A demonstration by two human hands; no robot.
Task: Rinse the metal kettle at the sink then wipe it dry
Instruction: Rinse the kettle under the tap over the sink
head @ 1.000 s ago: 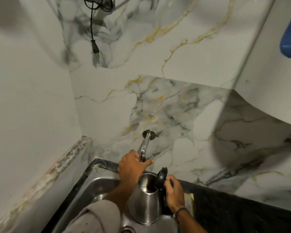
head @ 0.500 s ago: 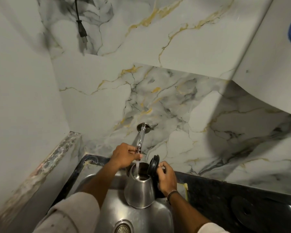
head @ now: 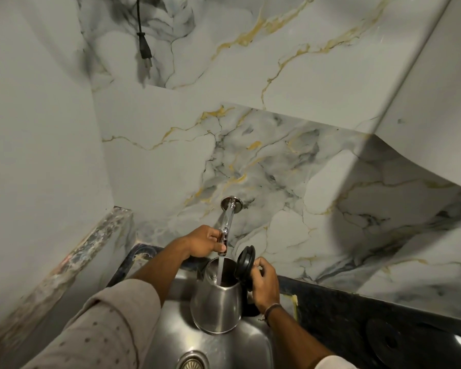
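Note:
The metal kettle (head: 216,304) stands upright over the steel sink (head: 168,339), its black lid (head: 245,263) flipped open to the right. My right hand (head: 264,284) grips the kettle's handle, which is hidden behind the hand. A chrome tap (head: 227,222) juts from the marble wall, and my left hand (head: 204,241) is closed around its handle. A stream of water (head: 220,270) falls from the spout into the kettle's mouth.
The sink drain (head: 190,362) lies at the bottom edge. A black counter (head: 343,307) runs right of the sink and carries the round kettle base (head: 389,339). A black power plug (head: 143,46) hangs on the wall above. A marble ledge (head: 91,249) borders the sink on the left.
Water started running from the tap into the kettle and now flows in a full stream. My view has dropped, showing more of the sink. Both hands keep their grips.

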